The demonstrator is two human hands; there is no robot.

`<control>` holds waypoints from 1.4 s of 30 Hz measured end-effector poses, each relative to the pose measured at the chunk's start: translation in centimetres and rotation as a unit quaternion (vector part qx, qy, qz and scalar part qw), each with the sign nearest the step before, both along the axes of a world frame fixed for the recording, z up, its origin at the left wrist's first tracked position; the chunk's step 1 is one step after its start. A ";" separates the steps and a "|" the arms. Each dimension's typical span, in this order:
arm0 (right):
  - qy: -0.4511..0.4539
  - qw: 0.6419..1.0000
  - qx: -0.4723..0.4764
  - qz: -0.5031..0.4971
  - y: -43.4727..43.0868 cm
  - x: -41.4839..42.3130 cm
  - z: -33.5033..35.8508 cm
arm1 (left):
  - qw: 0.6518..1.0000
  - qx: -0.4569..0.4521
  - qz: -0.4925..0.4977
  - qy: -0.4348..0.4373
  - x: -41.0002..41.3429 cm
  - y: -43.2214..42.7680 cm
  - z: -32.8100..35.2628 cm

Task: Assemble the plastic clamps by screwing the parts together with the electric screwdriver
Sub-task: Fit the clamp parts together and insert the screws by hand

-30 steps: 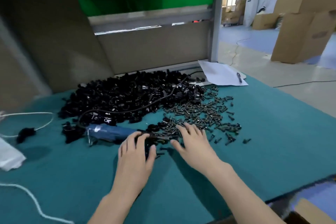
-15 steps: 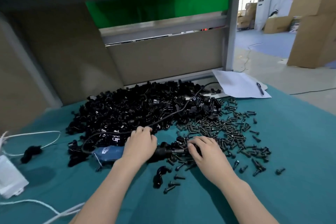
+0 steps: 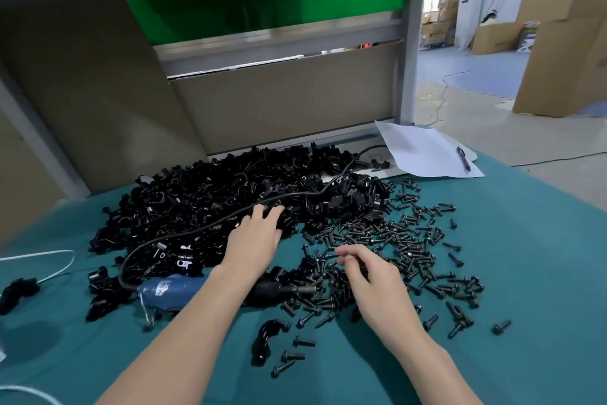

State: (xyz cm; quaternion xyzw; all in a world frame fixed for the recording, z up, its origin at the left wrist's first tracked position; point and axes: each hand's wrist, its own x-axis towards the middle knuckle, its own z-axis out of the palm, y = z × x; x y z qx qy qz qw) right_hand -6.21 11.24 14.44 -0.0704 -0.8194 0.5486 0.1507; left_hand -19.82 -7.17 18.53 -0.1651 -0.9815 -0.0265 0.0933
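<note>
Left hand (image 3: 254, 240) on black clamp-part heap (image 3: 203, 201), right hand (image 3: 371, 276) among loose screws (image 3: 410, 240).

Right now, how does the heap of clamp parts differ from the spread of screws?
The clamp parts are piled at the back left; the screws lie thinly scattered to the right. Clamp parts are chunky, curved pieces; screws are slim with heads. The left hand rests on the clamp parts; the right hand curls over the screws. Both are dark, on the teal mat.
</note>
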 end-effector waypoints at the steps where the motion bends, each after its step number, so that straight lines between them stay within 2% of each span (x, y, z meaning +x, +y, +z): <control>1: 0.000 1.000 -0.004 0.000 0.0 0.0 0.0 | 1.000 -0.007 -0.017 -0.001 0.0 -0.1 0.0; 8: -0.002 1.000 -0.003 0.001 -0.1 0.5 0.5 | 0.992 0.074 -0.068 -0.073 0.4 -0.8 0.3; 17: 0.072 0.993 0.080 0.040 -0.8 1.0 0.8 | 0.967 0.228 -0.095 -0.069 3.5 -0.4 1.1; 21: 0.066 0.986 0.127 0.085 -1.2 0.7 0.4 | 0.962 0.196 -0.179 -0.061 5.4 0.5 1.6; 25: 0.083 0.988 0.129 0.018 -0.8 0.4 0.3 | 0.958 0.184 -0.205 -0.076 6.1 1.0 1.2; 27: 0.064 0.988 0.136 0.026 -0.8 0.6 0.4 | 0.956 0.191 -0.203 -0.095 6.1 0.8 1.0; 29: 0.049 0.992 0.108 0.031 -0.8 0.8 0.7 | 0.953 0.195 -0.206 -0.105 6.0 0.5 1.0; 32: 0.058 0.998 -0.009 -0.024 -0.5 1.1 1.5 | 0.950 0.229 -0.189 -0.098 6.2 -0.1 0.9; 34: 0.060 0.992 -0.105 -0.048 -0.3 1.2 2.0 | 0.935 0.304 -0.147 -0.106 6.4 -0.7 1.2; 35: 0.058 0.985 -0.152 -0.049 -0.2 1.3 2.2 | 0.910 0.379 -0.118 -0.122 6.7 -0.9 1.6; 36: 0.054 0.977 -0.201 -0.045 0.0 1.3 2.4 | 0.861 0.479 -0.087 -0.148 7.1 -1.1 2.0; 37: 0.052 0.966 -0.252 -0.037 0.0 1.4 2.7 | 0.784 0.589 -0.060 -0.184 7.8 -1.2 2.5; 38: 0.054 0.951 -0.302 -0.027 0.1 1.5 2.9 | 0.692 0.684 -0.039 -0.226 8.7 -1.4 2.8; 39: 0.058 0.933 -0.353 -0.020 0.2 1.5 3.2 | 0.609 0.749 -0.024 -0.261 9.7 -1.6 2.9; 40: 0.066 0.913 -0.402 -0.014 0.3 1.5 3.3 | 0.547 0.786 -0.015 -0.288 10.7 -1.9 2.7; 41: 0.072 0.892 -0.447 -0.003 0.4 1.5 3.5 | 0.507 0.806 -0.013 -0.307 11.7 -2.2 2.4; 42: 0.074 0.875 -0.478 0.013 0.4 1.5 3.5 | 0.483 0.816 -0.014 -0.318 12.6 -2.4 2.0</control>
